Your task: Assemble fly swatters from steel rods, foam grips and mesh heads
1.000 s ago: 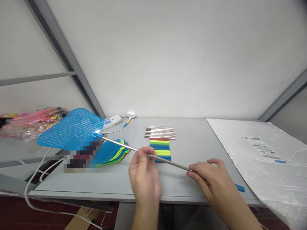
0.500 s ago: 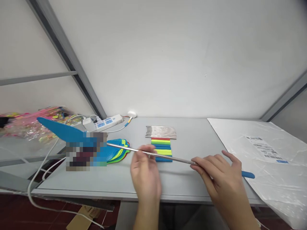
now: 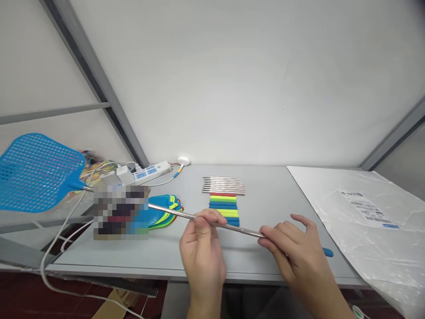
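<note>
A blue fly swatter [image 3: 41, 173] spans the view, its mesh head at the far left and face-on to me. My left hand [image 3: 203, 252] pinches the metal rod [image 3: 172, 212] around its middle. Farther right, my right hand [image 3: 295, 252] closes round the swatter near its grip, and the blue handle end [image 3: 328, 252] sticks out past it. Behind the rod lie coloured handle tubes [image 3: 223, 205] in a stacked row, with several silver rods [image 3: 223, 185] just beyond. Loose swatter heads [image 3: 162, 210] in blue, yellow-green and red overlap to the left.
A white power strip [image 3: 151, 172] with plugs and cables stands at the back left. White plastic wrapping with a label [image 3: 368, 210] covers the table's right side. Bagged colourful items [image 3: 96, 166] lie beyond the left edge. A pixelated patch hides part of the table.
The swatter head has turned from edge-on to face-on and shifted left. My right hand has moved slightly left and down with the handle; my left hand keeps its pinch on the rod.
</note>
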